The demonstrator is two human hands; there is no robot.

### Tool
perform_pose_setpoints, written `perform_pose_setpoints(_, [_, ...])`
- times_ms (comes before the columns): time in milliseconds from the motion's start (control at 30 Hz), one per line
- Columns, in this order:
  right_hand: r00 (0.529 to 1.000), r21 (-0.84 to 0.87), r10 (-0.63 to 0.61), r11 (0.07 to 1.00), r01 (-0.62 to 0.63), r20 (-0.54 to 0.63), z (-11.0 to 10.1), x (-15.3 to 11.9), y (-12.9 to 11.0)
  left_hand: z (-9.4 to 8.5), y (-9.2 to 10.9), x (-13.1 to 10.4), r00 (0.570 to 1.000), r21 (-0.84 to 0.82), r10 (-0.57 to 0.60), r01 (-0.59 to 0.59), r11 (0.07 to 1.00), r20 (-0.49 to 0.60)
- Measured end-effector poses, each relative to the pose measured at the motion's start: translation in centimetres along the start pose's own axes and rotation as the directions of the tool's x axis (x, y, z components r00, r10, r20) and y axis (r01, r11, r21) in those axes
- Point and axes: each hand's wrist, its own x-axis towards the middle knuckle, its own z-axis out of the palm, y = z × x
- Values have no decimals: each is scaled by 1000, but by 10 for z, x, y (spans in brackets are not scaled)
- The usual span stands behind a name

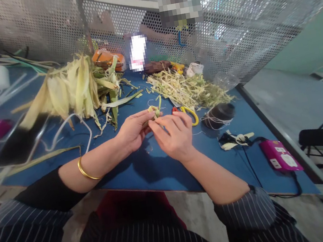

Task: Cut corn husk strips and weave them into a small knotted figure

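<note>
Above the blue table, my left hand (134,130) is closed on a small piece of pale green-yellow corn husk (155,111) that looks curled or folded. My right hand (175,135) meets it from the right, fingertips pinched on the lower part of the same piece. My fingers partly hide the husk. Just behind my right hand lie scissors (192,115) with yellow and red handles. To their right is a dark spool of thread (218,116) with pale strands hanging loose. Shredded husk (189,89) is heaped beyond the scissors.
Whole corn husks (71,87) are piled at the back left. A black phone (21,141) and white cable (88,129) lie left. A purple box (281,155) with black cords sits at the right edge. A perforated metal screen (129,7) borders the back, with a person behind it.
</note>
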Motion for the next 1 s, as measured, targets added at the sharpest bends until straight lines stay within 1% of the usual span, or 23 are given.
perform_pose_setpoints(67, [998, -37, -67, 997, 66, -15, 2, 0, -1, 1, 0, -1, 1000, -11, -2, 3, 1000, 16])
perform_pose_setpoints(233, [987, -155, -156, 977, 149, -35, 4, 3, -2, 1, -3, -3, 998, -35, -11, 13, 999, 63])
perform_pose_setpoints(367, [975, -228, -221, 949, 218, 16, 1, 5, -1, 1, -2, -2, 999, -48, -4, 6, 999, 42])
perform_pose_setpoints(500, [977, -224, -197, 952, 211, 80, -1, 7, -1, 2, 0, -1, 999, -28, -29, 28, 999, -23])
perform_pose_setpoints(567, [979, -211, -174, 958, 193, 105, -1, 7, -1, 2, 0, -1, 999, -22, -37, 36, 999, -31])
perform_pose_setpoints(667, [981, -119, -134, 981, 150, 138, 1, 8, 1, 3, -1, -2, 998, -4, -52, 52, 999, -42])
perform_pose_setpoints(767, [992, 38, -29, 999, 25, 121, 1, 10, 2, 3, 0, -3, 998, -10, -32, 31, 999, -50])
perform_pose_setpoints(833, [992, 162, 115, 979, -121, 48, -1, 12, 3, 4, 0, -3, 1000, -21, -5, 5, 1000, -23])
perform_pose_setpoints(867, [976, 244, 219, 946, -215, 14, -1, 13, 3, 5, 1, -3, 1000, -21, 7, -7, 1000, -15])
perform_pose_setpoints(900, [942, 337, 335, 887, -316, 1, -1, 13, 3, 5, 1, -3, 1000, -16, 19, -19, 1000, -13])
perform_pose_setpoints(933, [895, 433, 445, 804, -408, 17, -1, 13, 4, 5, 1, -3, 999, -7, 31, -31, 999, -17])
perform_pose_setpoints(967, [844, 517, 534, 707, -484, 60, -1, 13, 5, 5, 1, -3, 999, 4, 44, -44, 999, -22])
perform_pose_setpoints(1000, [796, 578, 593, 611, -541, 118, 0, 13, 6, 5, 1, -3, 998, 17, 60, -60, 998, -22])
